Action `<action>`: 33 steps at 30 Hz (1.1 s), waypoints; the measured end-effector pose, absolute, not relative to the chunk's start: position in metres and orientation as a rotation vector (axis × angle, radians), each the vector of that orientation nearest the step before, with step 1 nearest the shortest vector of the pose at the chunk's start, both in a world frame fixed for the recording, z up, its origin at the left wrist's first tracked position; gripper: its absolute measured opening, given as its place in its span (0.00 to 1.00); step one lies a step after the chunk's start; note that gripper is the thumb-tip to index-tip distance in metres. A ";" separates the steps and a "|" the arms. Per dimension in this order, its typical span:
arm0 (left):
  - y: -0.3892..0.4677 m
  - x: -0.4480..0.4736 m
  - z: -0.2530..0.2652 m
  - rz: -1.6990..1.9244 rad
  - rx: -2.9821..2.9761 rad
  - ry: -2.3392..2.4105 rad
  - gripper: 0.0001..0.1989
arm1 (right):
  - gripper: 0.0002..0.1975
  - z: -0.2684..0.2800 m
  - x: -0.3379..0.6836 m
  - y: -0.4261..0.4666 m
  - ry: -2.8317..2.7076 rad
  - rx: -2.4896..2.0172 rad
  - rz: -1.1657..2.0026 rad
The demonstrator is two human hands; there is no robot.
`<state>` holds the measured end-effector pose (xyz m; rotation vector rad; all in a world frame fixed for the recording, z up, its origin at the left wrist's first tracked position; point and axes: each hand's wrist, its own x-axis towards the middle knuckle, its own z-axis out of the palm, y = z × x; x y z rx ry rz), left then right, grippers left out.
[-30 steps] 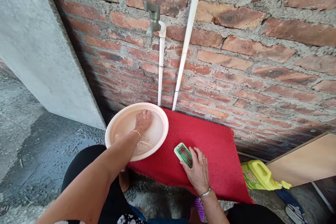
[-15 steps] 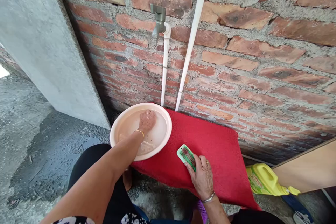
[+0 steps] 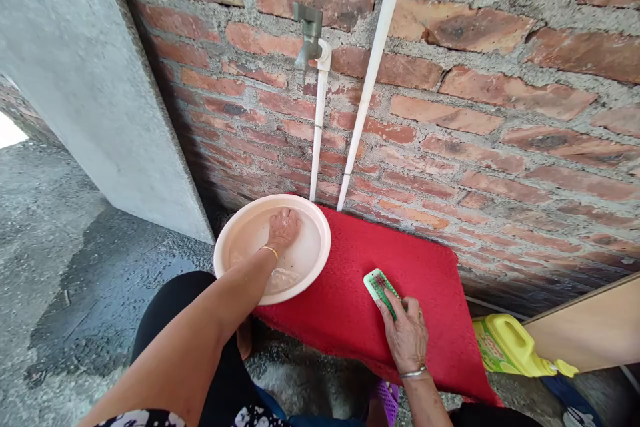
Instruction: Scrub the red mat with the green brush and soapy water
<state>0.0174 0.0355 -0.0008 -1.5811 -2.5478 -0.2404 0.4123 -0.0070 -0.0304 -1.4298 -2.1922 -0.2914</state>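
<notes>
My left hand (image 3: 284,227), with a thin gold bangle at its wrist, reaches into a pale pink basin (image 3: 320,267) of cloudy water. Its fingers are curled down into the water, and whatever they may hold is hidden. A clear, shiny shape, perhaps ripples, shows near my wrist. My right hand (image 3: 407,333), wearing a ring and a silver bangle, grips a green scrub brush (image 3: 379,285) with its bristles facing up and dark bits among them. Both basin and brush are over the red cloth (image 3: 345,320), the brush right of the basin.
Behind the cloth rises a brick wall (image 3: 450,167) with a tap (image 3: 309,37) and white pipes (image 3: 373,80). At left leans a grey slab (image 3: 125,120) over wet concrete floor (image 3: 105,280). A yellow jug (image 3: 515,343) lies at right, and a purple basket (image 3: 387,400) shows below.
My right hand has moved to the right across the red cloth with the scrub brush. My left hand stays in the basin. The view has shifted slightly.
</notes>
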 end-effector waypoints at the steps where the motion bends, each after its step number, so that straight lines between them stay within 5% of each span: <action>1: 0.035 0.017 -0.001 -0.239 -1.582 -2.546 0.16 | 0.25 -0.031 0.412 -0.008 -2.178 -1.418 -0.286; 9: 0.035 0.017 -0.001 -0.247 -1.590 -2.540 0.15 | 0.28 -0.029 0.407 -0.008 -2.158 -1.467 -0.187; 26: 0.035 0.018 0.000 -0.308 -1.595 -2.558 0.14 | 0.17 -0.021 0.370 -0.031 -2.328 -1.275 -0.116; 33: 0.035 0.018 0.001 -0.274 -1.608 -2.555 0.16 | 0.30 -0.019 0.444 0.019 -1.967 -1.646 -0.182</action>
